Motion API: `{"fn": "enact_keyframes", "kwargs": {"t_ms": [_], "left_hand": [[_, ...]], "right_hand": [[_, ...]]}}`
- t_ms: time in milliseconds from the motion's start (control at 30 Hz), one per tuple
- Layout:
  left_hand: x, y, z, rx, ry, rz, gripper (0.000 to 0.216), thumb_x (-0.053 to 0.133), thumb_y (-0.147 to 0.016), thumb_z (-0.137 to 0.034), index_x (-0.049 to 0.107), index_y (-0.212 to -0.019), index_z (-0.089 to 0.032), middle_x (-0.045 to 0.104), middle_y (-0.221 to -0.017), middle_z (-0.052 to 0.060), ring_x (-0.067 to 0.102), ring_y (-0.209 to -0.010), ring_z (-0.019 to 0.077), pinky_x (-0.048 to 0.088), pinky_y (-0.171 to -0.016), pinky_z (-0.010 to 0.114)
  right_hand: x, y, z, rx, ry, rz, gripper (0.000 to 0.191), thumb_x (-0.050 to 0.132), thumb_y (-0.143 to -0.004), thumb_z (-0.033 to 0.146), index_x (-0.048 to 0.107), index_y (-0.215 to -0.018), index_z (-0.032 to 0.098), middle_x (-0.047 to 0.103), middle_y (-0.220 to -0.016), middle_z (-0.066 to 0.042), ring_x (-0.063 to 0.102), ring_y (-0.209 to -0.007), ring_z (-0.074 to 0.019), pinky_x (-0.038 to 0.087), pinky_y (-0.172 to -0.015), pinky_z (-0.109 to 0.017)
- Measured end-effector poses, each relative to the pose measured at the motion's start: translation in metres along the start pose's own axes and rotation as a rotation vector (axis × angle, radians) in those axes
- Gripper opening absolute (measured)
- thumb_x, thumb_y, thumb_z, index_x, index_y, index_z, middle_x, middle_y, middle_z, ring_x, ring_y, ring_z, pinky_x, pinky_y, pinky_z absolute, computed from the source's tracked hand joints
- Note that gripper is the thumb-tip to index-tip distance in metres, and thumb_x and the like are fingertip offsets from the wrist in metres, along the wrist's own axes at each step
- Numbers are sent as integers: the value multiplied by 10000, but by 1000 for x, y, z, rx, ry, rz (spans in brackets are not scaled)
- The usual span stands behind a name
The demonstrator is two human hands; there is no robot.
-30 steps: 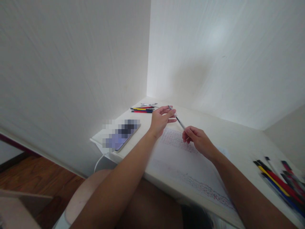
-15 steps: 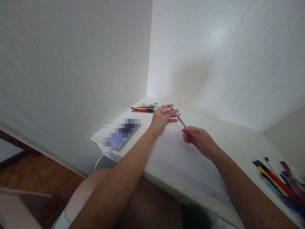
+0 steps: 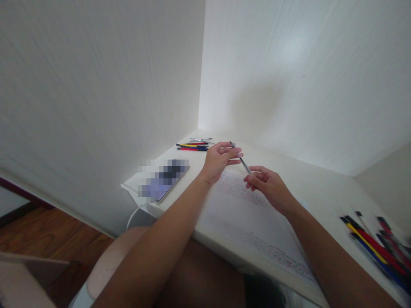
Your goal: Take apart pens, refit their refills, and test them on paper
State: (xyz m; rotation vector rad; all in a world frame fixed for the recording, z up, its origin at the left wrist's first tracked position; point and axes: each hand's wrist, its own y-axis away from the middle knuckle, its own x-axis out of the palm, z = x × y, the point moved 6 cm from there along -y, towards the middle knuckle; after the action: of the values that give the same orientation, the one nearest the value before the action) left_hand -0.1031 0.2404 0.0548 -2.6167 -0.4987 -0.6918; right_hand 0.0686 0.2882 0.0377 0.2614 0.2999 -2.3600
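Observation:
A slim pen (image 3: 244, 164) with a clear barrel and a dark line inside is held slanting between both hands above the desk. My left hand (image 3: 220, 159) pinches its upper part between thumb and fingers, the other fingers spread apart. At the lower end, my right hand (image 3: 265, 184) closes thumb and fingertips on the pen, hiding that tip. Under the hands lies a sheet of paper (image 3: 234, 214) with handwriting in dark and reddish lines near its top and bottom.
Several pens (image 3: 192, 148) lie at the back left corner. A phone (image 3: 167, 182) with a white cable (image 3: 132, 216) is at the left edge, its screen blurred out. More pens (image 3: 372, 241) are spread at the right. White walls enclose the desk (image 3: 308, 171).
My right hand has shifted slightly, its fingers and thumb changing position at the pen's lower end. The left hand has hardly moved and keeps its hold.

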Motion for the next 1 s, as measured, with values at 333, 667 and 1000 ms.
{"fn": "enact_keyframes", "kwargs": {"t_ms": [333,667,1000], "left_hand": [[0,0,-2,2,-11,-34,366,874,-682,-266,597,-885,-142,711,-863,91,713,-833,224,589,-753,368],[-2,-3,-5,9,39,-74,360,878,-679,-267,610,-878,-132,722,-904,99,713,-838,202,580,-800,358],[-4,-2,0,1,47,-116,328,854,-702,-211,557,-823,-143,699,-833,68,706,-800,187,583,-820,375]], "right_hand": [[-18,-3,-1,-104,153,-248,344,799,-736,433,724,-951,176,727,-777,-74,673,-684,-219,559,-692,-391],[-18,2,7,-222,260,-285,365,743,-826,419,700,-1104,187,734,-823,-66,690,-681,-223,569,-701,-396],[-19,3,17,-245,718,-284,282,507,-955,402,684,-892,191,712,-749,-70,655,-652,-217,459,-669,-363]]}}
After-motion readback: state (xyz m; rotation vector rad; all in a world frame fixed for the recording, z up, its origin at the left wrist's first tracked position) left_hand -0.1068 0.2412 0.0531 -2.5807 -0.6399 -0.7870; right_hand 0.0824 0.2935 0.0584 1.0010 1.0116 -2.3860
